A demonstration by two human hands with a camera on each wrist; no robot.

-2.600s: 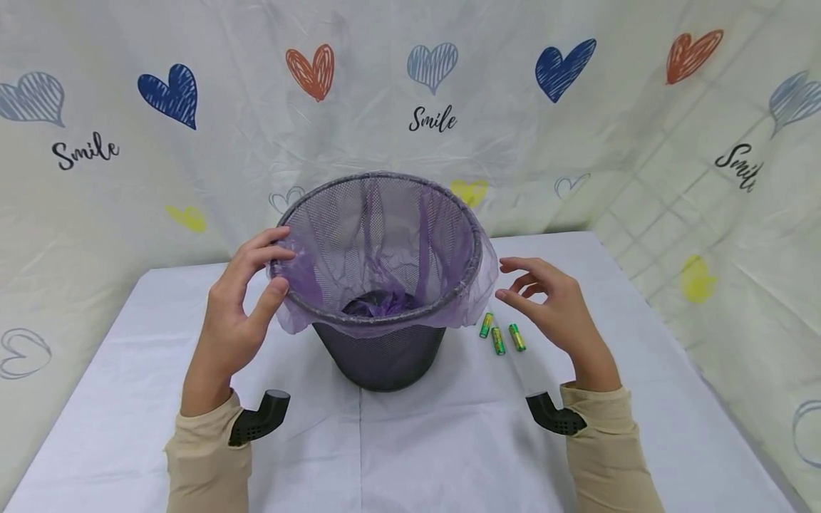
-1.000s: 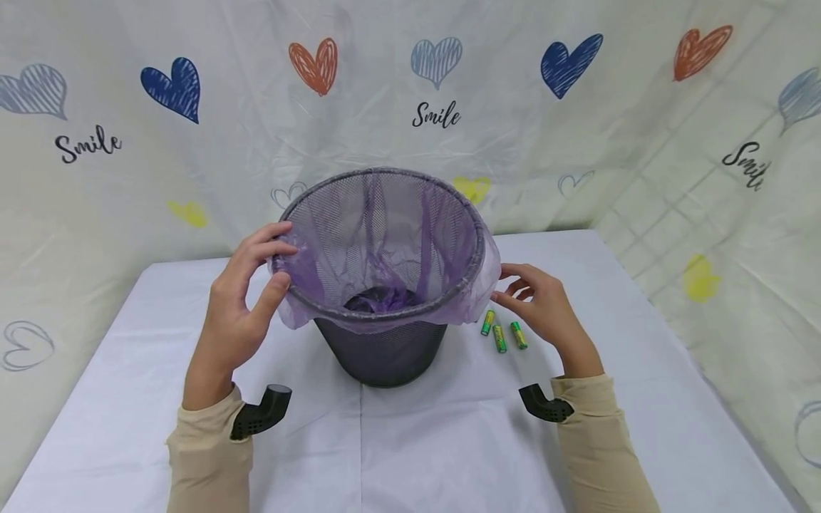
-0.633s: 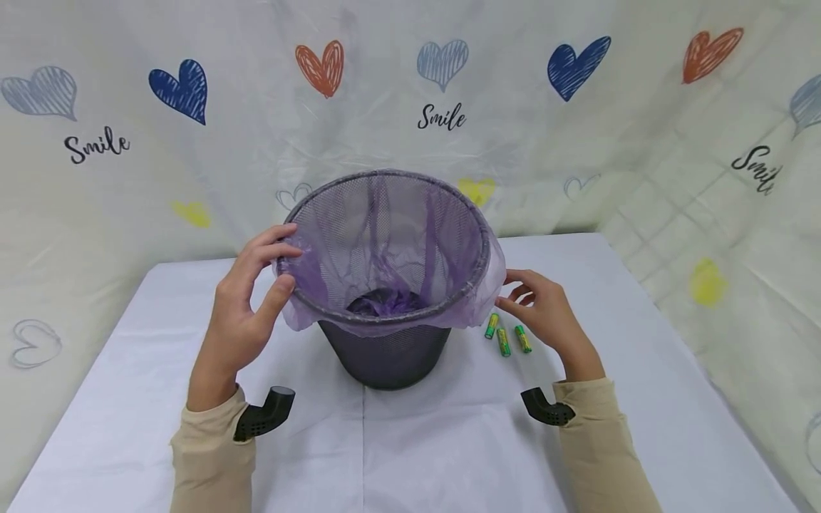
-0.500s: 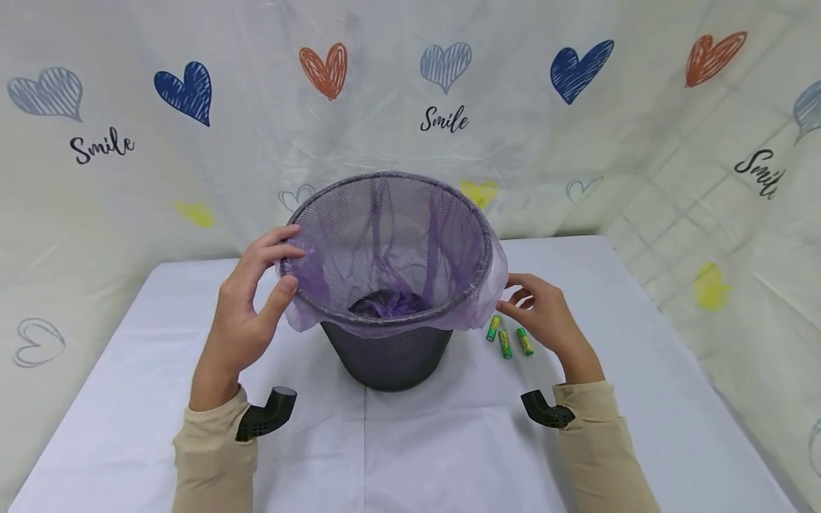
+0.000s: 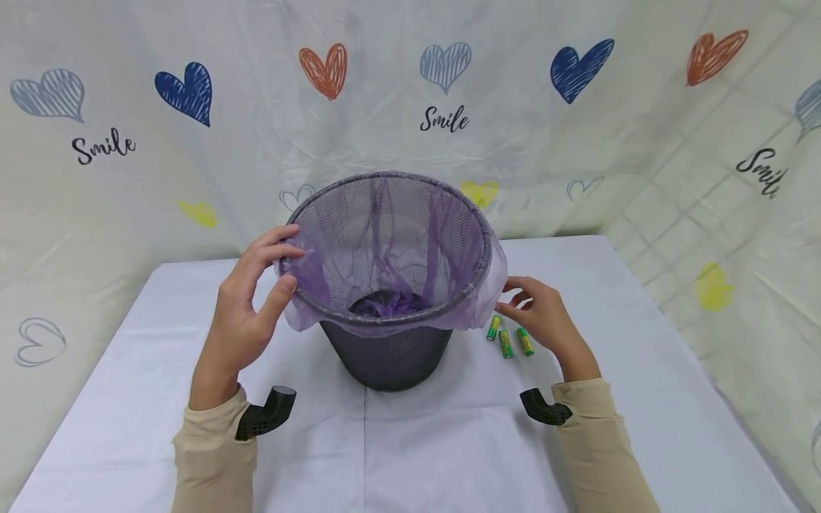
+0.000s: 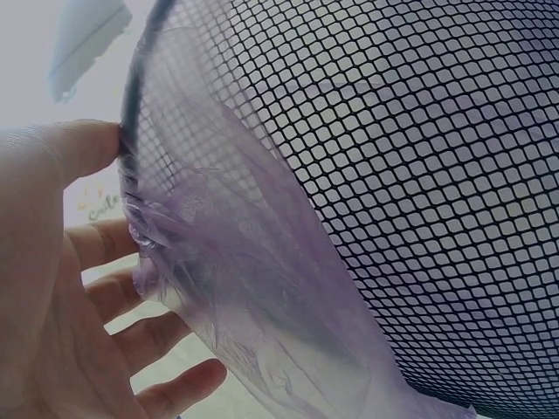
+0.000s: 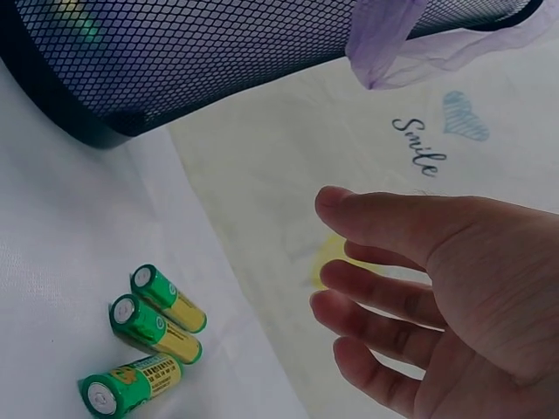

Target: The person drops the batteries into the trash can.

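A black mesh wastebasket (image 5: 391, 360) stands upright on the table, lined with a purple plastic bag (image 5: 311, 267) folded over its rim. My left hand (image 5: 246, 306) holds the rim at the left, fingertips over the edge and thumb against it; the left wrist view shows the thumb (image 6: 92, 148) on the rim beside the bunched bag. To the right of the basket, my right hand (image 5: 541, 310) hovers with loosely bent fingers and nothing in them. Three green and yellow batteries (image 5: 505, 343) lie on the table below it, apart from the hand in the right wrist view.
A white cloth (image 5: 436, 456) covers the table. Behind it hangs a pale curtain (image 5: 378, 128) printed with hearts and the word "Smile". A black curved mount (image 5: 266, 413) sits on the left sleeve, and another mount (image 5: 545, 407) on the right one.
My right hand has shifted left and slightly down, nearer the basket and batteries. My left hand stays on the rim. The head view has shifted slightly; the batteries still lie beside the basket.
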